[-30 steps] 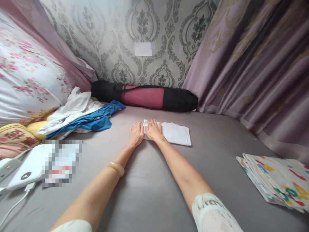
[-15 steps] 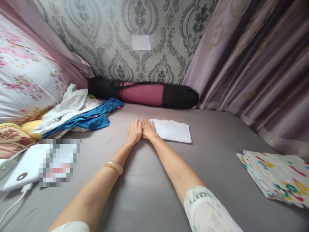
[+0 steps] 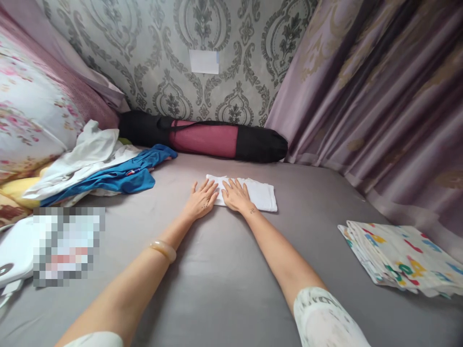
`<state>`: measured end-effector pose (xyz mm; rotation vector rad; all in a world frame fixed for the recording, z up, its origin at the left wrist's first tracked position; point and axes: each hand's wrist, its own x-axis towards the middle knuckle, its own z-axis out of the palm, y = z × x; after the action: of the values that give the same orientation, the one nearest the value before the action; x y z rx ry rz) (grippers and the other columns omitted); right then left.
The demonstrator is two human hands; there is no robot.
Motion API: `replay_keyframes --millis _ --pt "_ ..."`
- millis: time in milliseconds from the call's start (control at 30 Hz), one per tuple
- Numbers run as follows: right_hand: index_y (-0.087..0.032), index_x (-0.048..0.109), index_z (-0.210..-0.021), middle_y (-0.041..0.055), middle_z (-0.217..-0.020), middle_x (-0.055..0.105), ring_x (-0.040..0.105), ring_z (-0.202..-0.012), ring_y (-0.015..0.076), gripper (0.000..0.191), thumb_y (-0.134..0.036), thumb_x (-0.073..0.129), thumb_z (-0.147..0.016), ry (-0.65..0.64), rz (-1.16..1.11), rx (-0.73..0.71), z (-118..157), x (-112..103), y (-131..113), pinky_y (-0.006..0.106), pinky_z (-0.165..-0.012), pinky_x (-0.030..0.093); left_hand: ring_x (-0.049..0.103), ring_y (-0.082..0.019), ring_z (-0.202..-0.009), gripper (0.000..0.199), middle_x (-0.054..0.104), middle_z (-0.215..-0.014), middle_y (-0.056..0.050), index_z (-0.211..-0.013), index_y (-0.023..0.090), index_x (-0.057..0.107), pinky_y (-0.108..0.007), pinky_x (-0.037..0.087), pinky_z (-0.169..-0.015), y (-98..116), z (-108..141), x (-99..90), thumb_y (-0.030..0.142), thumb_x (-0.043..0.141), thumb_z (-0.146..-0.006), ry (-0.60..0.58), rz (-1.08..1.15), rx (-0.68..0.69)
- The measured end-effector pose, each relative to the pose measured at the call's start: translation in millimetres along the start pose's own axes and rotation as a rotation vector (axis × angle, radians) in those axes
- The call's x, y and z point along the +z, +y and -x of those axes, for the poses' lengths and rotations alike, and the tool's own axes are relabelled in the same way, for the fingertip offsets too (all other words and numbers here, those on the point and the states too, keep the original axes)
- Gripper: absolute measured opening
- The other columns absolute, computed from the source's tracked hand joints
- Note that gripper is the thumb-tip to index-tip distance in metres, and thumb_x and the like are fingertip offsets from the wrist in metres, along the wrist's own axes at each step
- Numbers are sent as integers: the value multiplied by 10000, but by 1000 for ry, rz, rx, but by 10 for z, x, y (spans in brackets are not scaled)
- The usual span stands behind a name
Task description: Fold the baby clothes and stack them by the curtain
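A folded white cloth (image 3: 262, 195) lies flat on the grey bed sheet (image 3: 217, 270), its long side running left to right. My left hand (image 3: 202, 198) rests palm down on its left end, fingers spread. Beside it, my right hand (image 3: 236, 194) lies flat on the middle of the cloth with its fingers apart. A small gap shows between the two hands. The parts of the cloth beneath my palms are hidden.
A black and maroon long bag (image 3: 202, 139) lies against the wall. Crumpled white and blue clothes (image 3: 108, 178) are at left, near a white device (image 3: 25, 246) with a cable. A folded patterned cloth (image 3: 405, 255) sits at right, below the purple curtain (image 3: 325, 96).
My hands, earlier pressed side by side at the cloth's left end, have moved apart and now lie spread on it. The whole view has shifted slightly.
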<state>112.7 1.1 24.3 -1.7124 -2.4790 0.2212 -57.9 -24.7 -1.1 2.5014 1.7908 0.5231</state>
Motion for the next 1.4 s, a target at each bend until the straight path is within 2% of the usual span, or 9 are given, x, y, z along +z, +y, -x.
replay_keyframes --millis 167,267,367,567,767,967,1167,1300,1400 --pt "-231 373 -1497 78 -1577 320 218 -1457 288 534 -389 275 -997 30 -15 10 -26 40 -31 524 -1164 130 299 -233 -1449 535 395 -1537 -81 -1459 210 425 -549 100 -1191 -58 -16 63 405 217 -1007 -59 -7 -1" --pt "-222 327 -1518 72 -1587 296 200 -1469 260 549 -396 222 -1008 -17 -97 3 -1 -55 28 514 -1175 116 318 -228 -1440 518 398 -1536 -76 -1442 233 444 -559 105 -1186 -93 -25 81 405 221 -1007 -57 -2 -12" --pt "-199 285 -1533 72 -1604 248 154 -1485 236 553 -360 199 -1010 25 -134 43 85 -185 167 514 -1187 52 357 -231 -1419 493 434 -1515 -68 -1412 261 470 -593 99 -1174 -60 -61 27 403 225 -1008 -86 11 -49" --pt "-191 302 -1528 83 -1606 239 134 -1489 258 552 -332 233 -999 41 -90 124 248 -233 415 542 -1182 31 323 -249 -1436 495 448 -1504 -96 -1425 200 453 -575 94 -1184 339 -317 -59 363 243 -1008 -20 -39 -30" --pt "-228 332 -1519 48 -1597 270 175 -1480 238 546 -338 225 -996 13 -65 108 261 -100 408 524 -1185 77 252 -274 -1465 509 374 -1551 -90 -1448 217 424 -574 147 -1174 607 -492 132 385 227 -1011 -135 -46 -7" --pt "-260 376 -1497 19 -1580 315 206 -1469 220 527 -351 257 -992 63 -102 130 253 -15 419 502 -1186 107 229 -286 -1472 551 310 -1582 -87 -1479 225 381 -576 184 -1160 553 -475 259 439 205 -1004 -169 -10 -47" --pt "-247 319 -1522 29 -1601 264 170 -1480 207 537 -388 250 -1008 -6 -170 119 246 -110 552 486 -1187 96 281 -281 -1452 508 368 -1554 -92 -1413 248 454 -590 230 -1135 503 -574 156 448 232 -1002 -219 15 -35" --pt "-212 312 -1525 58 -1606 246 145 -1486 238 548 -398 211 -1019 50 -140 218 279 -144 664 528 -1183 55 252 -293 -1461 525 358 -1555 -117 -1412 228 450 -607 150 -1156 397 -576 126 476 241 -1000 -144 -66 -84" --pt "-205 341 -1514 67 -1601 257 161 -1482 248 550 -405 203 -1020 46 -121 229 294 -100 688 533 -1182 70 224 -303 -1470 592 326 -1569 -132 -1470 200 376 -587 149 -1164 315 -540 195 510 207 -995 -166 -63 -120"
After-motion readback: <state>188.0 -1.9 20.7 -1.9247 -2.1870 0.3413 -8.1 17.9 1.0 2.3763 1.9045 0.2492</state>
